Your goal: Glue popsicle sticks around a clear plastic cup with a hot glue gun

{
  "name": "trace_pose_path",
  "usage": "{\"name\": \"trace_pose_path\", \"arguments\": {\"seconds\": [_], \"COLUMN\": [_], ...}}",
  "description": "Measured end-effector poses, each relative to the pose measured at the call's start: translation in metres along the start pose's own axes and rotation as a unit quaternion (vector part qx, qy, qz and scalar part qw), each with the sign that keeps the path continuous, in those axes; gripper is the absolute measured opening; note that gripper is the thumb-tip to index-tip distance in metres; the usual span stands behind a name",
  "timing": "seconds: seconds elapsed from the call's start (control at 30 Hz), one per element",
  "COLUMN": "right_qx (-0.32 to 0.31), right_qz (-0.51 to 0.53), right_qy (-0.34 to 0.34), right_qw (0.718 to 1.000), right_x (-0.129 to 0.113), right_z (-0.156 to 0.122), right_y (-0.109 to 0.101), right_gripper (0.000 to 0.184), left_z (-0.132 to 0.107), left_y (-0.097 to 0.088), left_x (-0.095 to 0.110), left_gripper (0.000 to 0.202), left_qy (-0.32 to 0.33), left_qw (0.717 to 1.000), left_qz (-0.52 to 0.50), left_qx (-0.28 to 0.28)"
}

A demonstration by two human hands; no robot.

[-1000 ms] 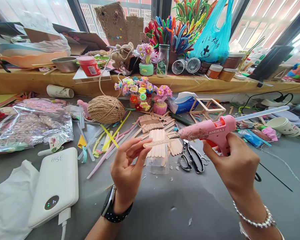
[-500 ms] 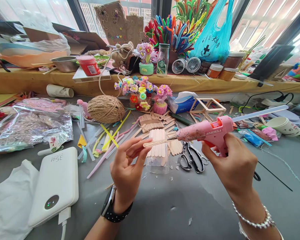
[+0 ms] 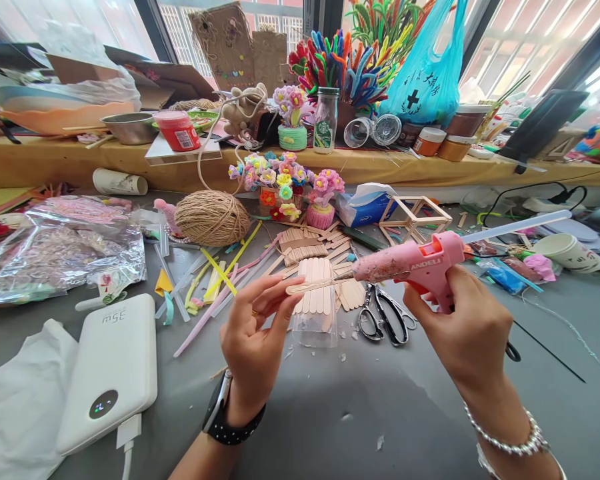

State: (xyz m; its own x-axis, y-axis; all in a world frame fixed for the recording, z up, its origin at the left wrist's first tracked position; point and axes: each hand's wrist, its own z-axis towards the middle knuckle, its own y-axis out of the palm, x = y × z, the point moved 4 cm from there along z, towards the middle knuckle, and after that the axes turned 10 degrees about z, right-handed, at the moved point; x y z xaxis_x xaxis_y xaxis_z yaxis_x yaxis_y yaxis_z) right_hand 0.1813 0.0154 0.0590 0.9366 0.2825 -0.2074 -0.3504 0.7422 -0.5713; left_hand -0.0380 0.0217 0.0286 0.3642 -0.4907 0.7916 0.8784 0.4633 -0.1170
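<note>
My left hand [image 3: 254, 333] pinches one end of a flat wooden craft stick [image 3: 316, 285] and holds it level over the grey table. My right hand [image 3: 463, 333] grips a pink hot glue gun [image 3: 410, 263] with a clear glue rod sticking out of its back. The gun's nozzle touches the far end of the stick. Just behind the stick stands a clear plastic cup [image 3: 318, 320] with several wooden sticks glued upright on its side. Black scissors [image 3: 383, 316] lie on the table between my hands.
A white power bank [image 3: 109, 370] with its cable lies at the front left beside white tissue. A ball of twine [image 3: 212, 218], loose sticks and pipe cleaners, small flower pots [image 3: 320, 200] and a wooden stick cube [image 3: 414, 217] crowd the middle. A cluttered shelf runs behind.
The glue gun has slid slightly left along the stick and tilted its rear up a little. My left hand and the stick have stayed put.
</note>
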Motion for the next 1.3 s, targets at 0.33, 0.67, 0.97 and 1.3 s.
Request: {"name": "trace_pose_path", "arguments": {"seconds": [0.33, 0.67, 0.97, 1.3], "right_qx": [0.005, 0.005, 0.010, 0.004], "right_qz": [0.000, -0.006, -0.009, -0.007], "right_qy": [-0.006, -0.010, -0.012, -0.009], "right_qw": [1.000, 1.000, 1.000, 1.000], "right_x": [0.0000, 0.0000, 0.0002, 0.0008], "right_z": [0.0000, -0.0005, 0.0005, -0.0003], "right_y": [0.0010, 0.0010, 0.0012, 0.0006], "right_gripper": [0.018, 0.019, 0.019, 0.019], "left_z": [0.0000, -0.0001, 0.0005, -0.0004], "left_y": [0.0000, 0.0007, -0.0003, -0.0009], "left_x": [0.0002, -0.0011, -0.0003, -0.0005], "left_gripper": [0.030, 0.030, 0.030, 0.030], "left_qy": [0.004, -0.005, 0.004, 0.005], "left_qw": [1.000, 1.000, 1.000, 1.000], "left_qz": [-0.004, -0.006, -0.009, 0.002], "left_qx": [0.000, -0.003, 0.001, 0.006]}}
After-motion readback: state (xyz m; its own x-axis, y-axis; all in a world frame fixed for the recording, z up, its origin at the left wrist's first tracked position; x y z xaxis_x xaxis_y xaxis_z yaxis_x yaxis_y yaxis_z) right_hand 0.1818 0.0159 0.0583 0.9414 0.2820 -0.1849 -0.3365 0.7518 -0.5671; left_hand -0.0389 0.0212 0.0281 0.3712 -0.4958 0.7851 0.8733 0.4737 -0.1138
